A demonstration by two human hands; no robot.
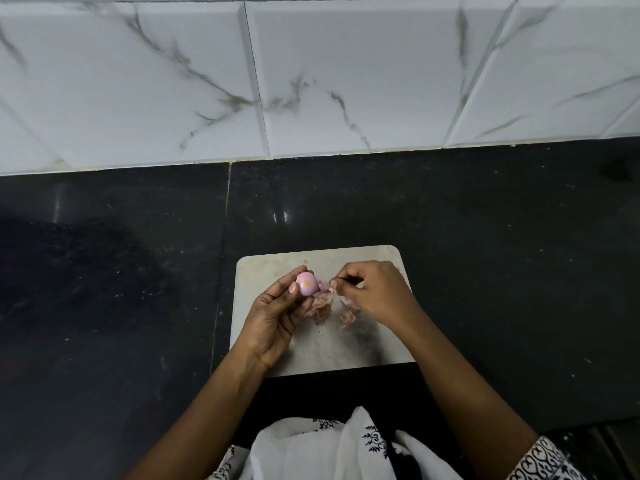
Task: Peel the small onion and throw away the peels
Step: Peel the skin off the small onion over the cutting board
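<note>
A small pink-purple onion (307,283), its skin mostly off and its cut end facing up, sits between the thumb and fingers of my left hand (277,317) above a pale cutting board (263,268). My right hand (375,294) is just to the right of the onion, its fingers curled, pinching a thin bit of peel at its fingertips. Loose pinkish peels (322,311) lie on the board between and below the two hands.
The board lies on a black stone counter (502,254) that runs left and right. A white marble-tiled wall (311,81) rises behind it. White patterned cloth (329,448) of my clothing fills the bottom edge.
</note>
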